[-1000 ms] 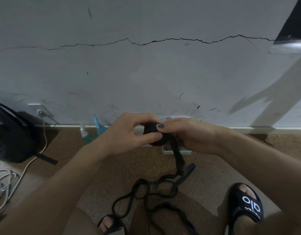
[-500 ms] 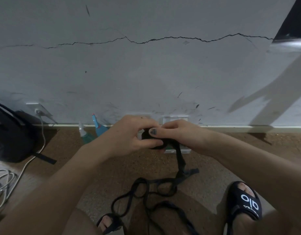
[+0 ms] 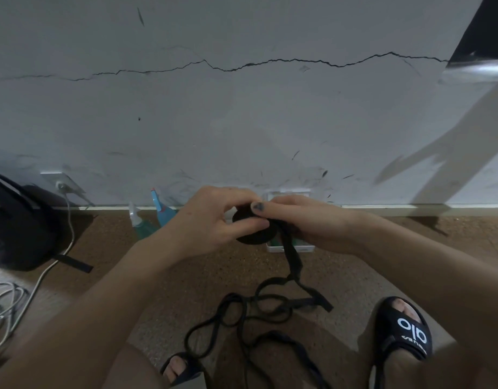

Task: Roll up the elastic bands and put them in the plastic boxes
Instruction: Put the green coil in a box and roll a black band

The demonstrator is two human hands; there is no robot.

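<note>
Elastic band roll pinched between your left hand and right hand; loose tail hangs floorward.

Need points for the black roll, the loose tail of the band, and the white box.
black roll [image 3: 253, 237], head view, lower face of the wound disc.
loose tail [image 3: 294, 259], head view, strap hanging below the roll.
white box [image 3: 304, 249], head view, front wall.

A home room: cracked painted wall, cork-brown floor, backpack, spray bottles.
</note>
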